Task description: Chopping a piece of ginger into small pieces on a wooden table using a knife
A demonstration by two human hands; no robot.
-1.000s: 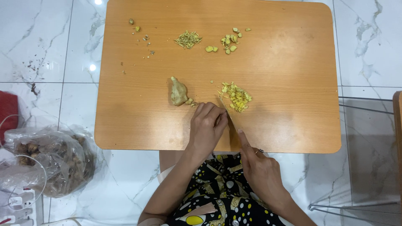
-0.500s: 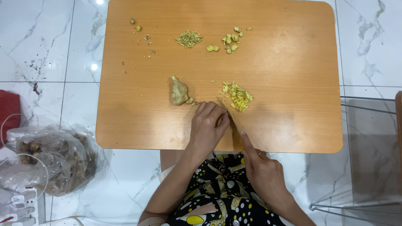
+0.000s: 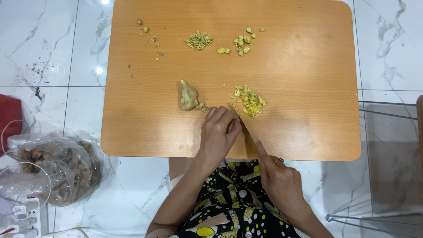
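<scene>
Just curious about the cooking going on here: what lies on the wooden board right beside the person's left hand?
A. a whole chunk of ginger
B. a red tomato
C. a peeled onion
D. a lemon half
A: a knobbly beige chunk of ginger lies on the board, close to the left hand.

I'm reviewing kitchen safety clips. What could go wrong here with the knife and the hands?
The left hand has its fingertips pressed right beside the knife, so a slip could nick them. The right hand sits off the wooden table's near edge, which may weaken control. The chopped ginger pile could scatter.
</scene>
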